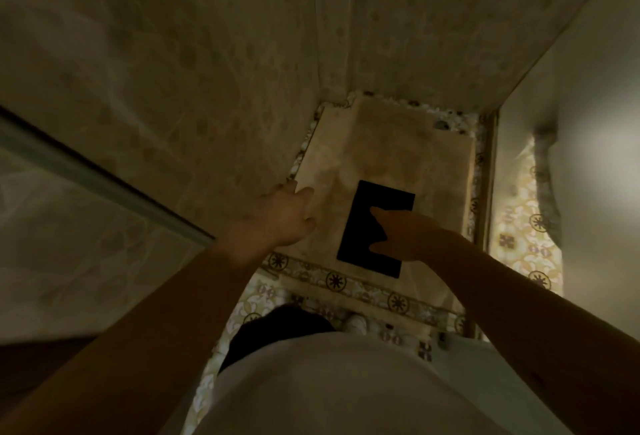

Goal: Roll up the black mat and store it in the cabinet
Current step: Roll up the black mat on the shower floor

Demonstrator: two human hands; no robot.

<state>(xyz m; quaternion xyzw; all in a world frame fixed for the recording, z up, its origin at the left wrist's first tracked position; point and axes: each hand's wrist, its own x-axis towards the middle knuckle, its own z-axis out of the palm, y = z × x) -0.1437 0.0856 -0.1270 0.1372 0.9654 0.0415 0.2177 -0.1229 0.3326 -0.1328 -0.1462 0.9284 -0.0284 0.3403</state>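
A tiled wall rises beyond a pale stone floor slab, the landmark here. Patterned floor tiles border the slab's near edge. The black mat lies flat and unrolled on the slab's near half. The right hand reaches in front of the mat's right edge, thumb and forefinger spread apart. The left hand hangs over the slab's left edge, fingers loosely apart, holding nothing.

one black mat, two hands
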